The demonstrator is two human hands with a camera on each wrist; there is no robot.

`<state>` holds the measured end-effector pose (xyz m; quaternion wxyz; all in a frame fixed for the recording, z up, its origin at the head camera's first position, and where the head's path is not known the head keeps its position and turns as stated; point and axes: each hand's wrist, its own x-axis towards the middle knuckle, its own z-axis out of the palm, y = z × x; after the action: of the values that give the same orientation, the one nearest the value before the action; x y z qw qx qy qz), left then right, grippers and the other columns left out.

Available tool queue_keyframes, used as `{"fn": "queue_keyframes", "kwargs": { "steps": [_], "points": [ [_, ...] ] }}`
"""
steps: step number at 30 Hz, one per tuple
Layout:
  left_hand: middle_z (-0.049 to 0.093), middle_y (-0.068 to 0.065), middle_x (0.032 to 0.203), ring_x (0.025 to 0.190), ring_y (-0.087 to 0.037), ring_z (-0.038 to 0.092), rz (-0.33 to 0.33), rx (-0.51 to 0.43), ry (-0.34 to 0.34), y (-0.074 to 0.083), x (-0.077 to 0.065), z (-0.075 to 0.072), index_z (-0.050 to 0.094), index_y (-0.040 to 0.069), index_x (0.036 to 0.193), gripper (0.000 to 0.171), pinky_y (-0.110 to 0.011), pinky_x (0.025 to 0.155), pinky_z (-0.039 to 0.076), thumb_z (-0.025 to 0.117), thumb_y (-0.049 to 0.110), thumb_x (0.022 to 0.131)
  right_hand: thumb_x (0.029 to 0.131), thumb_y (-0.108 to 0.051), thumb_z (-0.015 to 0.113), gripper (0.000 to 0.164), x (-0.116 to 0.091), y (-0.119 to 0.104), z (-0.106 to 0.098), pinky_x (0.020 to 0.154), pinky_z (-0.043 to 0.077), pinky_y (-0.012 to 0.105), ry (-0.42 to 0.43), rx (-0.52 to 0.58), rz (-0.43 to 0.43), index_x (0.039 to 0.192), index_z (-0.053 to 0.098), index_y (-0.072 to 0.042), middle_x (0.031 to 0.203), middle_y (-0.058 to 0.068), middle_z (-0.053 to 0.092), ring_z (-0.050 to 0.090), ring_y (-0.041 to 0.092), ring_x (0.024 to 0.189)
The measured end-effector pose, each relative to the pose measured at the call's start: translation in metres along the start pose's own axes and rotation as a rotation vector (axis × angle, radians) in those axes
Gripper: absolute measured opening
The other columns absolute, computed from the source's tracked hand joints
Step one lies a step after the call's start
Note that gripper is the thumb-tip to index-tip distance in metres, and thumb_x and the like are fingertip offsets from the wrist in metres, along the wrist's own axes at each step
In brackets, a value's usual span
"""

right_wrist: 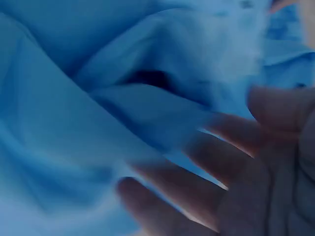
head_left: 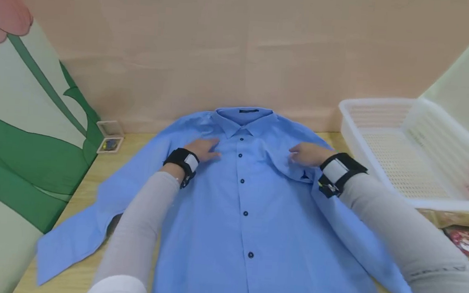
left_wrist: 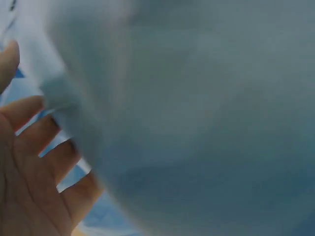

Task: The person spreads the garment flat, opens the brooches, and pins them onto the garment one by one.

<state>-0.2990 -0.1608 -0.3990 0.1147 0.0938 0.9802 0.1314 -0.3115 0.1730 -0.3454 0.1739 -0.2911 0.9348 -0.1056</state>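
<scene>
A light blue button-up shirt lies front side up, its collar at the far end and dark buttons down the middle. My left hand is on the chest left of the button row. In the left wrist view its fingers are spread and fairly straight, their tips hidden by blurred cloth. My right hand is at the chest on the other side, where the cloth bunches into folds beside a small dark mark. Extended fingers of that hand lie along the folds in the right wrist view.
The shirt rests on a wooden table against a beige backdrop. A white plastic basket stands at the right, with a dark item bearing a red round picture in front of it. At the back left sits a small open box.
</scene>
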Motion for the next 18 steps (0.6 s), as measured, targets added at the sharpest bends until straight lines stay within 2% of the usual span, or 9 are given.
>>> {"fn": "queue_keyframes", "kwargs": {
  "steps": [3,5,10,14,18],
  "points": [
    [0.02,-0.012,0.153,0.141,-0.027,0.019,-0.015,0.023,-0.069,-0.002,0.0,0.005,0.021,0.011,0.147,0.08,-0.039,0.115,0.017,0.054,0.051,0.088,0.097,-0.02,0.04,0.049,0.015,0.005,0.009,0.106,0.029,0.053,-0.167,-0.024,0.076,0.135,0.037,0.011,0.136,0.032,0.04,0.035,0.046,0.127],
    [0.013,-0.014,0.155,0.142,-0.03,0.014,-0.026,0.045,-0.095,-0.001,0.0,0.006,0.018,0.011,0.148,0.086,-0.041,0.115,0.015,0.057,0.055,0.085,0.097,-0.025,0.041,0.056,0.021,0.01,0.014,0.107,0.023,0.057,-0.216,-0.039,0.123,0.14,0.028,0.009,0.141,0.035,0.028,0.027,0.049,0.13],
    [0.002,-0.009,0.156,0.143,-0.032,0.002,-0.091,0.06,-0.14,0.002,-0.002,0.0,0.01,0.017,0.15,0.095,-0.046,0.115,0.012,0.059,0.06,0.08,0.095,-0.043,0.041,0.077,0.034,0.031,0.028,0.102,0.009,0.071,-0.219,-0.023,0.243,0.147,0.003,-0.001,0.145,0.039,-0.006,0.001,0.064,0.128],
    [-0.002,-0.006,0.157,0.143,-0.031,-0.004,-0.107,0.056,-0.148,-0.001,0.0,0.001,0.006,0.02,0.15,0.101,-0.048,0.115,0.01,0.06,0.063,0.076,0.089,-0.06,0.041,0.09,0.051,0.058,0.041,0.097,-0.002,0.075,-0.204,-0.001,0.286,0.148,-0.005,-0.01,0.147,0.033,-0.016,-0.014,0.068,0.122],
    [-0.006,-0.002,0.157,0.143,-0.03,-0.009,-0.103,0.069,-0.135,-0.006,0.006,0.007,0.003,0.024,0.15,0.106,-0.051,0.114,0.011,0.06,0.068,0.072,0.077,-0.076,0.042,0.102,0.067,0.091,0.053,0.095,-0.013,0.074,-0.172,0.065,0.281,0.149,-0.006,-0.022,0.15,0.024,-0.02,-0.026,0.063,0.122]
  ]
}}
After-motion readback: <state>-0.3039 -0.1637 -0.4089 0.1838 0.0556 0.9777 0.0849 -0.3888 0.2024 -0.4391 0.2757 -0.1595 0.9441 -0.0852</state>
